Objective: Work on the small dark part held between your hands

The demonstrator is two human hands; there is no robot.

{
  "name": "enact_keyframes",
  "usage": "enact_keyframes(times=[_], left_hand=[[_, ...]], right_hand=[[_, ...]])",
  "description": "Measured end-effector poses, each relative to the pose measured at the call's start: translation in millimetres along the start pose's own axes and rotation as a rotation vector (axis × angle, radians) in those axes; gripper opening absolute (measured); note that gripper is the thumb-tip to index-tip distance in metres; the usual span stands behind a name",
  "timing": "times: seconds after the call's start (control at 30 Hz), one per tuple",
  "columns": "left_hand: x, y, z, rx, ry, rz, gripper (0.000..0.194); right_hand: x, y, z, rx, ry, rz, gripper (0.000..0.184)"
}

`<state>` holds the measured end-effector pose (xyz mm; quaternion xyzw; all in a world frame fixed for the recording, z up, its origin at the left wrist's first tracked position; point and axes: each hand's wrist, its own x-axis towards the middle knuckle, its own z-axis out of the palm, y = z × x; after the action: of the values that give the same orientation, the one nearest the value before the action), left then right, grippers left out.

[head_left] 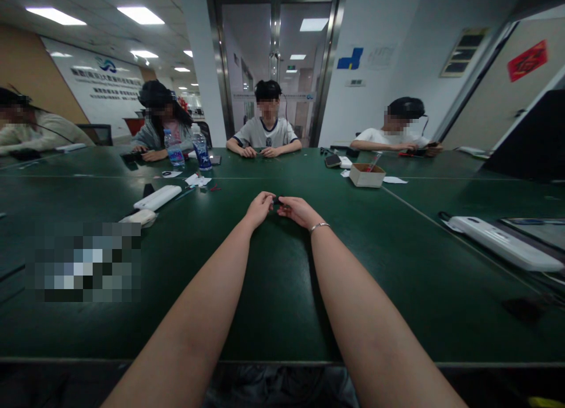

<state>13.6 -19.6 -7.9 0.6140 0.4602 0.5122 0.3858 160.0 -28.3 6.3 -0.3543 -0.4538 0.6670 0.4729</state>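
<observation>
Both my arms reach out over the green table (282,278). My left hand (261,209) and my right hand (300,211) meet near the middle of the view. Between their fingertips is a small dark object (276,201), too small for me to tell its kind. The fingers of each hand are closed on it from either side, and they cover part of it. A silver bracelet (318,226) circles my right wrist.
On the left lie a white power strip (158,197) and water bottles (202,149). Right of centre stands a small cardboard box (366,175); a second power strip (503,241) lies at far right. Several people (267,128) sit around the table's far side.
</observation>
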Motion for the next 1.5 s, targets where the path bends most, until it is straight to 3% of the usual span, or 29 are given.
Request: enact_keyframes(times=[0.2, 0.5, 0.73, 0.97, 1.2, 1.4, 1.5], left_hand=[[0.9, -3.6, -3.2, 0.043, 0.012, 0.096, 0.018], [0.2, 0.8, -0.8, -0.027, 0.000, -0.023, 0.013], [-1.5, -0.4, -2.9, 0.028, 0.012, 0.108, 0.015], [0.2, -1.7, -1.4, -0.002, -0.004, -0.005, 0.017], [-1.7, 0.0, -3.5, 0.054, 0.031, 0.099, 0.016], [-2.1, 0.9, -2.2, 0.036, -0.001, 0.013, 0.017], [-1.0, -1.7, -2.3, 0.068, 0.009, 0.044, 0.017]], right_hand=[[2.0, 1.7, -1.8, -0.006, 0.005, -0.010, 0.012], [2.2, 1.5, -2.3, -0.001, -0.002, -0.004, 0.011], [1.9, 1.7, -2.1, 0.009, 0.013, -0.015, 0.011], [3.1, 2.2, -3.0, 0.002, 0.000, -0.010, 0.010], [2.2, 1.5, -1.7, 0.012, 0.032, -0.013, 0.010], [1.0, 0.7, -1.0, 0.010, 0.028, -0.008, 0.011], [0.7, 0.8, -0.5, 0.007, 0.021, -0.012, 0.010]])
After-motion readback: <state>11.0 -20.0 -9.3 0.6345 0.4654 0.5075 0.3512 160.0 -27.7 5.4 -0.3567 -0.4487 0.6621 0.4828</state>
